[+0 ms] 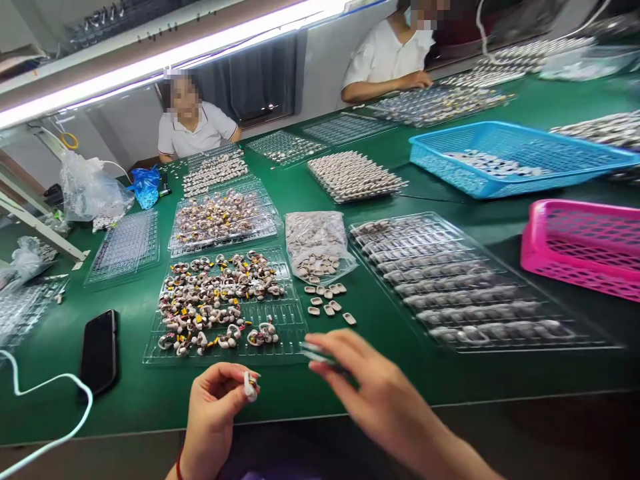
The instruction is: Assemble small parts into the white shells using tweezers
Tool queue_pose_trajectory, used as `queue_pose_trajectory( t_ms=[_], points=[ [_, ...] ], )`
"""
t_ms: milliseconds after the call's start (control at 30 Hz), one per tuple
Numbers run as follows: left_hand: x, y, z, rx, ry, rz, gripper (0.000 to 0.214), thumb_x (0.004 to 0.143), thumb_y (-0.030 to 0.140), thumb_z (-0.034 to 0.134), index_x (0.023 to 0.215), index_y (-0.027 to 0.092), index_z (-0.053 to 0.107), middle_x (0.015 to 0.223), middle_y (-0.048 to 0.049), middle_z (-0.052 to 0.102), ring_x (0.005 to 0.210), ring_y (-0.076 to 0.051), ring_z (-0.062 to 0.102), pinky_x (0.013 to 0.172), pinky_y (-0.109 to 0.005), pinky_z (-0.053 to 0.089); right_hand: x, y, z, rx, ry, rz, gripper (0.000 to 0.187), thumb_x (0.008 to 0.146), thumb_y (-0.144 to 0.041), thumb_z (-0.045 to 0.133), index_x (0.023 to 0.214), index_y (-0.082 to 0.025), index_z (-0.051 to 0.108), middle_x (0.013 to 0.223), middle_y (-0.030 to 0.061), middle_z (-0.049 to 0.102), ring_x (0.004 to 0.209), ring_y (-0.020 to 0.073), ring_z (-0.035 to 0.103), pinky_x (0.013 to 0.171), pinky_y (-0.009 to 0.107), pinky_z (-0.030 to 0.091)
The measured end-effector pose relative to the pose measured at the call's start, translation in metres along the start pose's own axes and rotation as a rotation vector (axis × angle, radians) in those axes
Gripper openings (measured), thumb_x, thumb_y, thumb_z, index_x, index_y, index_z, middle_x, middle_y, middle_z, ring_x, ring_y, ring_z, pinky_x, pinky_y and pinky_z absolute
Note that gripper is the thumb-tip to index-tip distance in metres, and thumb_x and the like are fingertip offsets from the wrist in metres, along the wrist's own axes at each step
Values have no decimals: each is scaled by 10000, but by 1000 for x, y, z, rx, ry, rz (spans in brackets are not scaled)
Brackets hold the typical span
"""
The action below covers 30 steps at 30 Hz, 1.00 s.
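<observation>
My left hand [217,407] is near the table's front edge, fingers pinched on a small white earpiece part [249,386]. My right hand [373,387] is blurred by motion and grips thin tweezers [316,353] that point left toward the clear tray [280,350] heaped with small beige parts and wires [215,300]. Several loose beige shells [327,303] lie on the green table [140,393] just beyond my hands, in front of a plastic bag of shells [316,243].
A black phone [99,350] and a white cable [55,383] lie at the left. A large clear tray with rows of parts [465,283], a pink basket [585,247] and a blue basket [515,157] stand to the right. Two people in white shirts sit across the table.
</observation>
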<state>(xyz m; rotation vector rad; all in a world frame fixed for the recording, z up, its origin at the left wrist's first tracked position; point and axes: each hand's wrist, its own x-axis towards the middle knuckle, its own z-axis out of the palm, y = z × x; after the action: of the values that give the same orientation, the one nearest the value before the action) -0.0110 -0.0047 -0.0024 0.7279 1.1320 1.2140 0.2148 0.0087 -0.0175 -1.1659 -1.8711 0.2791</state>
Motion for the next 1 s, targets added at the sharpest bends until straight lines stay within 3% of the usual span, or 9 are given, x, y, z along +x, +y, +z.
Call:
queue_pose_trajectory(
  t_ms=[100,167,367,533,633,767,1000],
  points=[
    [2,0,-1,25,4,-8,173,538,184,895,627,157,750,700,-46,755,650,-134,657,629,-183,533,2,43,-12,-184,69,218,216,945,-307,482,970,-197,667,814,57,649,672,207,666,597,316,560],
    [3,-1,-1,37,-2,-18,175,535,181,894,631,154,750,700,-50,756,655,-139,660,629,-187,533,2,63,-16,-202,31,285,234,933,-291,467,938,-199,682,806,52,647,636,199,656,571,318,547],
    [3,-3,1,26,-4,-47,187,523,189,902,631,151,754,695,-55,761,651,-133,659,627,-180,526,3,76,-12,-187,6,312,299,941,-347,460,862,-207,711,794,47,653,576,180,633,493,298,505],
    [1,-4,5,-23,-12,-66,187,517,178,901,632,149,756,687,-50,759,609,-115,637,609,-181,514,5,50,-7,-68,22,298,409,960,-482,435,877,-181,700,887,92,710,726,213,687,588,305,562],
    [-1,-5,9,-63,-30,-83,181,524,169,896,631,151,752,680,-42,753,587,-105,625,602,-185,506,3,14,0,232,-37,321,314,927,-466,544,909,-198,708,852,65,739,646,174,686,516,238,560],
    [-3,-4,11,-86,-51,-92,189,528,177,899,636,151,746,679,-36,748,583,-105,619,601,-194,502,0,-29,12,508,-96,320,222,897,-401,626,950,-214,732,860,58,768,750,196,728,671,252,610],
    [-7,-2,11,-100,-93,-83,181,549,179,897,647,154,748,674,-34,748,614,-122,641,610,-205,510,2,-47,24,657,-80,309,202,883,-384,652,829,-198,711,711,19,717,603,146,664,595,210,568]
  ],
)
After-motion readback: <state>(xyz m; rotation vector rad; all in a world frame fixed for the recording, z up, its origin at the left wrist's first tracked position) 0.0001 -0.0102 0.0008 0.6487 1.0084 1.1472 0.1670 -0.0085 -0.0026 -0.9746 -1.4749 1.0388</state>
